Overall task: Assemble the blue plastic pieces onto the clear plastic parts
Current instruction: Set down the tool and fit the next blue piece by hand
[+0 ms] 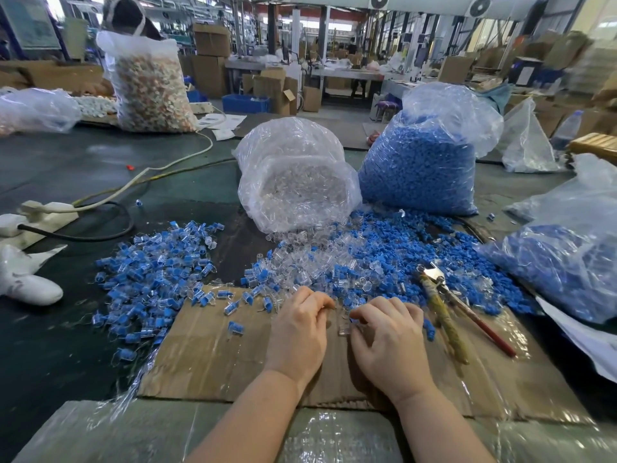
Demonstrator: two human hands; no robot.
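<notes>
Left hand: curled at the pile's near edge; we cannot tell what it pinches.
Right hand: curled, a clear part at its fingertips.
Loose stock: blue pieces and clear parts mixed on the cardboard.
Finished pile: to our left.
Advice: we should square piece to part, then press straight.

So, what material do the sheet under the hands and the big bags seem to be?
Sheet: brown corrugated cardboard, matte, with glossy clear tape or film over parts. Bags, such as the one with blue pieces: thin clear plastic film, crinkled and shiny, contents showing through.
</notes>
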